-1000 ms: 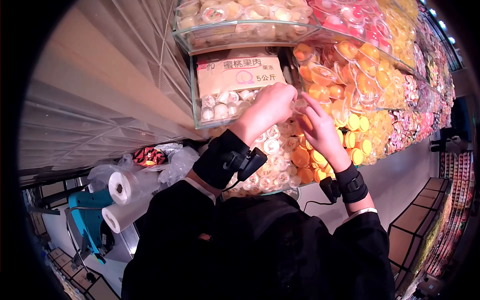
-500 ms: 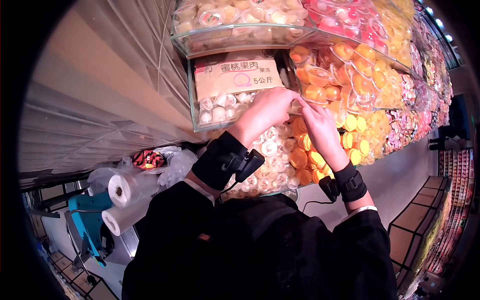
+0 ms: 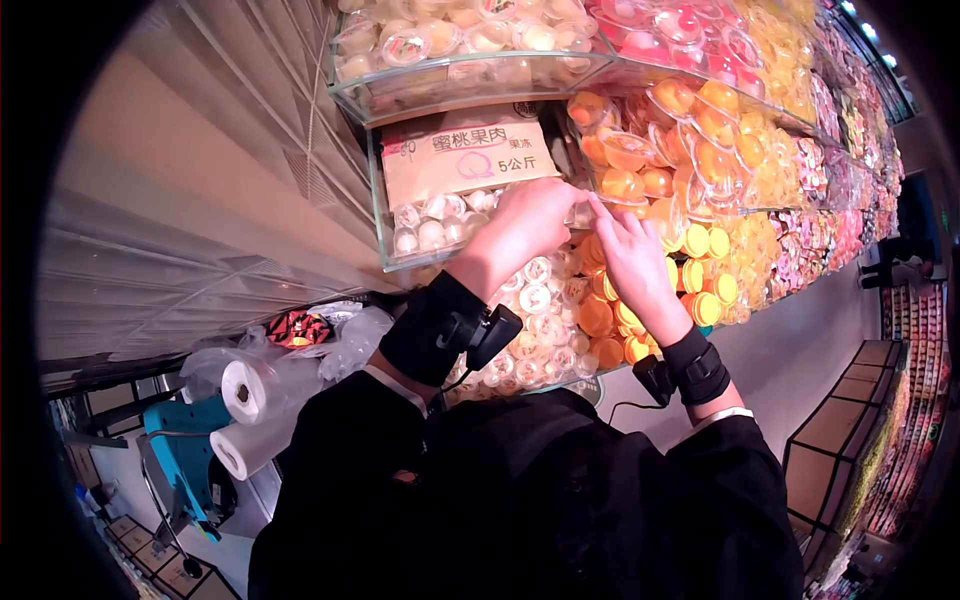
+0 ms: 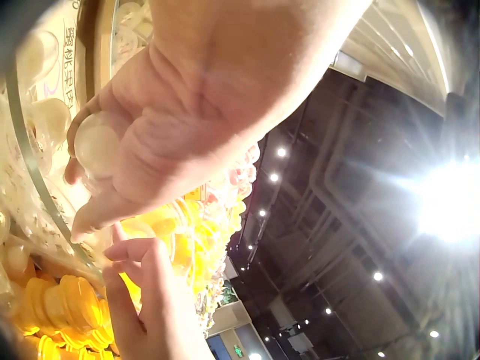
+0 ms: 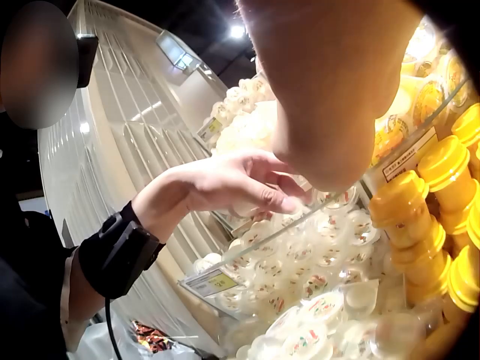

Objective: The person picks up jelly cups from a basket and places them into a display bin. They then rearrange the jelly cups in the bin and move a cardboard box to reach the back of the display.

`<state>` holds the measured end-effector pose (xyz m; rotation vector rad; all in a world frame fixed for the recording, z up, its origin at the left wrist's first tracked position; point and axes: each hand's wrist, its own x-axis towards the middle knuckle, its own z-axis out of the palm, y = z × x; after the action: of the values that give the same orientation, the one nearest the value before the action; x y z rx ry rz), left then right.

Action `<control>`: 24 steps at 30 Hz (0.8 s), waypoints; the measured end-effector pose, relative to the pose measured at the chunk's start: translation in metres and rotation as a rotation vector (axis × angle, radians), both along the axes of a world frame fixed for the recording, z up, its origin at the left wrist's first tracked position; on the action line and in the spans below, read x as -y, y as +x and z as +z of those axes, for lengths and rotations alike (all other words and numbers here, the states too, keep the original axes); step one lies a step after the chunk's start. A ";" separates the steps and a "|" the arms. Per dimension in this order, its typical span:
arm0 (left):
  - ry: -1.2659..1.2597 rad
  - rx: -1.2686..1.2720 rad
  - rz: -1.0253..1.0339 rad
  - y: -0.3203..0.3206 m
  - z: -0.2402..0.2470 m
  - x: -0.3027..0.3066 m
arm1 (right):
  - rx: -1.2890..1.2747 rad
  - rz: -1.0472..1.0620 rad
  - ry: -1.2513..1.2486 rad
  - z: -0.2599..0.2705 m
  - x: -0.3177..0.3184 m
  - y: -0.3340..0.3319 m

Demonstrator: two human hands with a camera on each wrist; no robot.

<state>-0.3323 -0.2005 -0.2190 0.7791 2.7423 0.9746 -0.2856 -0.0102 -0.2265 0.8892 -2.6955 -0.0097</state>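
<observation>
My left hand [image 3: 535, 218] is over the front of the jelly-cup bins, its fingers curled round a whitish jelly cup [image 4: 97, 144] that shows against the palm in the left wrist view. From the right, my right hand [image 3: 640, 265] reaches in, and its fingertips meet the left hand's at the divider. What the right fingertips have hold of is hidden. Below the hands lie many small white jelly cups [image 3: 536, 298]. Close by the right hand stand yellow-lidded containers [image 3: 718, 285], with orange jelly cups [image 3: 628, 150] behind it.
A cardboard sign [image 3: 470, 155] with handwriting sits in a glass-walled bin behind the left hand. Glass edges [image 3: 480, 75] separate the stepped bins. Rolls of clear bags [image 3: 250, 390] stand at the left. Pink jelly cups [image 3: 680, 35] fill an upper bin.
The right hand has closed in on the left hand's fingertips; a clear cup seen between them a second ago is now hidden. The head view has shifted slightly.
</observation>
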 end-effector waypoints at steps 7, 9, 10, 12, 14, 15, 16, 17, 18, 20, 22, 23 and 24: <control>-0.058 -0.008 0.015 0.002 -0.003 -0.004 | 0.196 -0.079 -0.184 -0.006 0.012 0.016; -0.025 -0.058 0.013 0.000 -0.009 -0.003 | 0.135 -0.020 -0.332 -0.004 0.013 0.009; 0.000 -0.041 0.016 0.000 -0.009 -0.001 | 0.117 0.014 -0.359 0.002 0.014 0.007; 0.026 -0.025 0.004 -0.002 -0.006 -0.001 | 0.160 0.013 -0.350 0.011 0.017 0.002; -0.002 0.077 -0.008 -0.005 -0.001 0.000 | 0.153 0.055 -0.290 0.011 0.016 -0.006; -0.003 0.073 -0.016 -0.009 -0.001 0.000 | 0.148 0.048 -0.291 0.014 0.015 -0.009; -0.033 0.106 -0.021 -0.014 -0.003 -0.001 | 0.151 0.059 -0.252 0.017 0.015 -0.011; -0.066 0.137 -0.030 -0.018 -0.004 -0.001 | 0.153 0.066 -0.215 0.020 0.014 -0.012; -0.038 0.120 -0.034 -0.019 -0.005 -0.001 | 0.143 0.051 -0.223 0.021 0.013 -0.013; -0.075 0.097 -0.052 -0.023 -0.005 -0.004 | 0.196 0.046 -0.120 0.022 0.010 -0.013; -0.102 0.039 -0.044 -0.022 -0.007 -0.005 | 0.171 0.040 -0.130 0.022 0.008 -0.010; -0.116 0.030 -0.063 -0.021 -0.008 -0.005 | 0.153 0.058 -0.126 0.022 0.007 -0.010; -0.150 0.011 -0.058 -0.020 -0.003 -0.005 | 0.062 0.110 -0.172 0.017 0.003 -0.012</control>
<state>-0.3519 -0.1958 -0.2220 0.8196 2.7287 0.7499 -0.2971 -0.0137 -0.2090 0.9973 -2.6505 0.2735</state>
